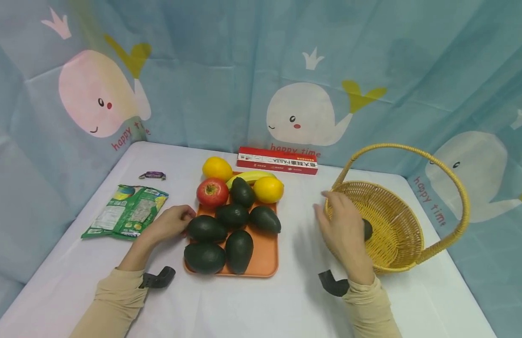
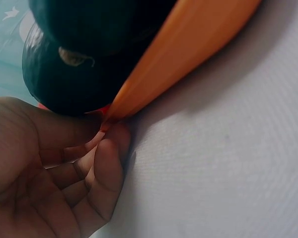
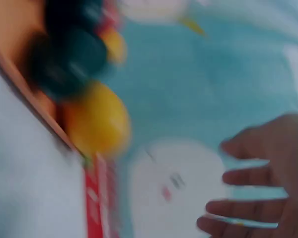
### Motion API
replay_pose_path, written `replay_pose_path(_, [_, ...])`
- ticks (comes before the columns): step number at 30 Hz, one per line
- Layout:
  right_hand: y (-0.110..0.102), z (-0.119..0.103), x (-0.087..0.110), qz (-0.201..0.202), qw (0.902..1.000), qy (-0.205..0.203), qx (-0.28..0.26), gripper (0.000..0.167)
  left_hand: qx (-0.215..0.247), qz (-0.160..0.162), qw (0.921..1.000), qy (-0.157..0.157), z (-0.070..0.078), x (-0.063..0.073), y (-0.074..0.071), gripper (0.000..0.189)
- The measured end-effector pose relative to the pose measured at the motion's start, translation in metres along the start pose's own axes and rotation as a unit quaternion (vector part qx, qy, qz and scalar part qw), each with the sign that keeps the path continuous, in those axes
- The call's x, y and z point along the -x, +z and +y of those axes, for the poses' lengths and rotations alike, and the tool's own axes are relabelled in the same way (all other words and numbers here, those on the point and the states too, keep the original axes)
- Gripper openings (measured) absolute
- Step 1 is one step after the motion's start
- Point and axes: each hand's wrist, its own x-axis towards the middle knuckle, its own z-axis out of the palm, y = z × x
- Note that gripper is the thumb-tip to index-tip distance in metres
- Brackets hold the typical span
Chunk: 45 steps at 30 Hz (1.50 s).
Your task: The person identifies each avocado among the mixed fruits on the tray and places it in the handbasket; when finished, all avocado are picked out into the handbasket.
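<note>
Head view. Hidden in part behind the right hand [image 1: 345, 230]: a dark object [image 1: 367, 230] inside the wicker basket [image 1: 402, 213], and the basket's left rim. Overlapped by an avocado [image 1: 242, 193] and a yellow fruit [image 1: 268, 189]: a banana [image 1: 251, 175]. Too small to read: fine print on the green packet [image 1: 136, 211]. Cut off by the lower edge: both sleeves [image 1: 117, 295].

Left wrist view. Cropped above: the orange tray [image 2: 184, 49]; at left: the left hand [image 2: 54, 173].

Right wrist view. Blurred: avocado and yellow fruit. Cut off below: the red pasta box [image 3: 93, 208]; at right: the right hand.
</note>
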Motion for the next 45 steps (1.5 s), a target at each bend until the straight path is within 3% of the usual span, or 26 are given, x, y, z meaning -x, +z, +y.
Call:
replay_pose_path(3, [0.025, -0.024, -0.002, -0.019, 0.9949, -0.099, 0.000, 0.039, 0.004, -0.001, 1.0000, -0.004, -0.001, 0.001, 0.000, 0.020])
replay_pose_path(6, [0.048, -0.040, -0.003, -0.063, 0.9875, -0.143, 0.020, 0.045, 0.007, -0.001, 0.9999, -0.009, -0.003, 0.001, 0.001, 0.021])
replay_pose_path(10, [0.069, -0.050, -0.001, -0.118, 0.9802, -0.151, 0.048, 0.055, 0.008, -0.002, 0.9999, -0.009, -0.006, 0.000, 0.003, 0.021])
replay_pose_path(16, [0.083, -0.052, 0.003, -0.177, 0.9688, -0.160, 0.068, 0.065, 0.006, 0.001, 1.0000, -0.006, -0.004, 0.001, 0.003, 0.021])
replay_pose_path(26, [0.085, -0.053, 0.007, -0.197, 0.9656, -0.164, 0.043, 0.069, 0.003, 0.001, 1.0000, -0.003, -0.001, 0.003, 0.003, 0.021])
replay_pose_path(30, [0.073, -0.049, 0.007, -0.181, 0.9742, -0.134, 0.017, 0.066, 0.003, -0.001, 1.0000, -0.003, -0.002, 0.002, 0.003, 0.020])
replay_pose_path(35, [0.039, -0.035, 0.002, -0.107, 0.9868, -0.122, -0.007, 0.064, -0.003, 0.003, 1.0000, 0.003, -0.003, 0.001, 0.002, 0.020])
replay_pose_path(39, [0.009, -0.017, 0.001, -0.052, 0.9929, -0.105, -0.020, 0.065, -0.007, 0.003, 1.0000, 0.002, -0.003, 0.001, 0.001, 0.020])
replay_pose_path(45, [-0.023, 0.020, 0.008, 0.011, 0.9984, -0.047, -0.029, 0.065, -0.006, 0.004, 1.0000, 0.004, -0.001, 0.000, 0.001, 0.020])
